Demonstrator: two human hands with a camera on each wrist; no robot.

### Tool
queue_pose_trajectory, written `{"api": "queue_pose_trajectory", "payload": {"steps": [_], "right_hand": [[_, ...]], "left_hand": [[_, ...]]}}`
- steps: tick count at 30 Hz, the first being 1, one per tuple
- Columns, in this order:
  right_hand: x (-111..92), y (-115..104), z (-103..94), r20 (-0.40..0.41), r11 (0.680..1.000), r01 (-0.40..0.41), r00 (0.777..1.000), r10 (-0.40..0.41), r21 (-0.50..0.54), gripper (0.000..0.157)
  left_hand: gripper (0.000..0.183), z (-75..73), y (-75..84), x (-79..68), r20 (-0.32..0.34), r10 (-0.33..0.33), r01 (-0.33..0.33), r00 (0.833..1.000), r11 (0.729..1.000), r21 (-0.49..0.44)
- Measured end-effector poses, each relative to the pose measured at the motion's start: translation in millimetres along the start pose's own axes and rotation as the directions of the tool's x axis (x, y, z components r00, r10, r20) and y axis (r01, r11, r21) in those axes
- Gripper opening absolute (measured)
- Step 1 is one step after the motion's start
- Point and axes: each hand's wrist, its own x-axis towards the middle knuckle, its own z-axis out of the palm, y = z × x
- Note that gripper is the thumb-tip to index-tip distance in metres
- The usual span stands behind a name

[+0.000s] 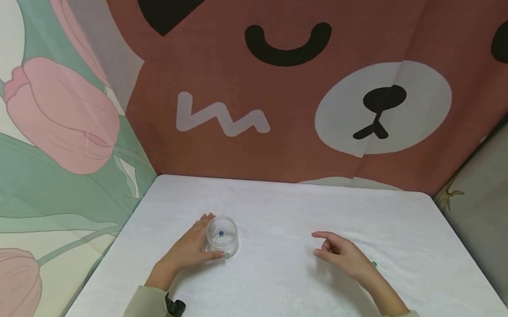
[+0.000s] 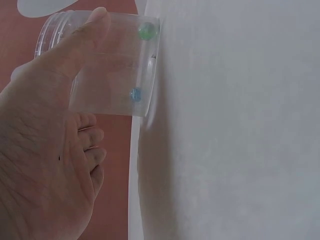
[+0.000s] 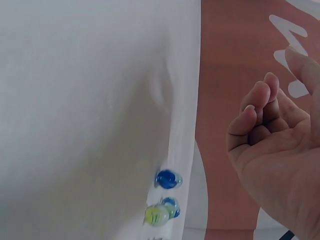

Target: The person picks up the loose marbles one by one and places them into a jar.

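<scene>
My left hand (image 1: 189,246) grips a clear plastic jar (image 1: 230,248) on the left half of the table, thumb on the near side and fingers round the far side. In the left wrist view, a green marble (image 2: 147,31) and a blue marble (image 2: 135,94) lie at the bottom of the jar. My right hand (image 1: 347,256) hovers over the table's right half, holding nothing, its index finger reaching out and the other fingers loosely bent. Below it, the right wrist view has a dark blue marble (image 3: 168,179), a yellow-green marble (image 3: 156,215) and a blue-green marble (image 3: 172,206).
A white cloth covers the table (image 1: 272,285). Behind its far edge hangs a brown curtain (image 1: 289,151) with a bear face, and a tulip-patterned curtain (image 1: 64,118) hangs at the left. Part of a green marble (image 1: 374,264) shows beside the right wrist.
</scene>
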Motion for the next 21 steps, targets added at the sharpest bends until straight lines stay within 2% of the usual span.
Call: {"api": "queue_pose_trajectory", "payload": {"steps": [7, 15, 21], "right_hand": [[-13, 7, -8.2, -0.021, 0.999, 0.027, 0.999, -0.028, -0.022, 0.041], [-30, 15, -26.6, -0.052, 0.999, 0.035, 0.998, -0.036, -0.022, 0.041], [-41, 26, -43.3, -0.082, 0.998, -0.036, 0.996, 0.031, -0.057, 0.046]], "left_hand": [[0.118, 0.7, -1.2, 0.4, -0.008, 0.011, -0.011, 1.000, 1.000, -0.005], [0.119, 0.2, -0.4, 0.4, -0.011, 0.008, -0.008, 1.000, 1.000, 0.000], [0.119, 0.4, 0.2, 0.3, -0.016, 0.003, -0.003, 1.000, 1.000, 0.008]]}}
